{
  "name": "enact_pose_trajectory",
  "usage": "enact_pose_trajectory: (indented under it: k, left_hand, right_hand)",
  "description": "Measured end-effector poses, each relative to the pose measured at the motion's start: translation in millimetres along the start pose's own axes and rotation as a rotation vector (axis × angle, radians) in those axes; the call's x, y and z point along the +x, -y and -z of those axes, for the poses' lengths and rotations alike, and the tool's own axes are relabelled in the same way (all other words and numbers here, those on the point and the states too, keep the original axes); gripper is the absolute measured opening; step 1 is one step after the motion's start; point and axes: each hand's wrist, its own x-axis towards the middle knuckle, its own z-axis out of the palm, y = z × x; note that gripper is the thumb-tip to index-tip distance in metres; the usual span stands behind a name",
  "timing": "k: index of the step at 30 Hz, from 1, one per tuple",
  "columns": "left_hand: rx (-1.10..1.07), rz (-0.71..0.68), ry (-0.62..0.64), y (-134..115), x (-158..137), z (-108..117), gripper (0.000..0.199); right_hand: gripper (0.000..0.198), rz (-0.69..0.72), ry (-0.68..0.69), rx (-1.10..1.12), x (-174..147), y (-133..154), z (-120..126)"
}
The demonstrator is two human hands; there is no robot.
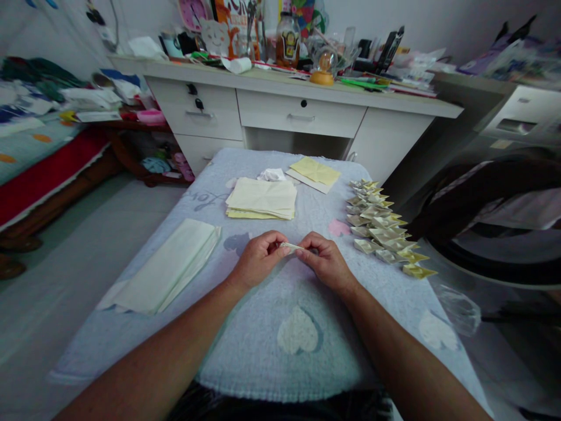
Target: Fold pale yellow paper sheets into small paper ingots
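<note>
A small folded piece of pale paper (291, 248) is pinched between both hands above the middle of the cloth-covered table. My left hand (262, 257) grips its left end between thumb and fingers. At the right end, my right hand (326, 260) holds it the same way; the fingers hide much of its shape. Beyond the hands lies a stack of cream and yellow paper sheets (262, 197). Rows of folded paper boats (380, 222) stand to the right of my right hand. On the left rests a longer pile of pale paper (169, 266).
Creased yellow paper (316, 169) and a crumpled white tissue (272, 175) lie toward the table's far side. Behind stands a white desk (302, 111) with a honey jar (288, 41) and clutter on top. A washing machine (521, 123) is at right, a bed (44, 152) at left.
</note>
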Motion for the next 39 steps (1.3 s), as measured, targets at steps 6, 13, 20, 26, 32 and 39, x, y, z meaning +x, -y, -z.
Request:
enact_pose_trajectory:
  k: [6, 13, 20, 26, 32, 39]
  left_hand:
    - [-0.095, 0.065, 0.057, -2.9, 0.3, 0.7, 0.02]
    - [-0.131, 0.093, 0.114, -1.3, 1.6, -0.5, 0.022]
    - [-0.146, 0.124, 0.148, -2.0, 0.9, -2.1, 0.025]
    - [-0.037, 0.126, 0.135, -2.3, -0.1, 0.3, 0.031]
    - [-0.053, 0.124, 0.177, 0.5, -0.1, -1.6, 0.032]
    - [-0.109, 0.154, 0.213, -2.6, -1.8, -0.6, 0.025]
  right_hand:
    - [0.03, -0.02, -0.001, 0.017, -1.2, 2.6, -0.8]
    - [0.031, -0.057, 0.038, 0.012, -0.8, 4.5, -4.5]
    - [0.028, -0.161, -0.035, 0.189, -0.9, -3.7, -2.2]
    - [0.027, -0.16, 0.036, 0.185, -1.1, -2.6, -3.7]
    - [0.03, -0.168, 0.087, 0.166, -0.8, 1.4, -2.4]
    - [0.031, -0.225, 0.038, 0.221, -0.2, -2.9, -0.5]
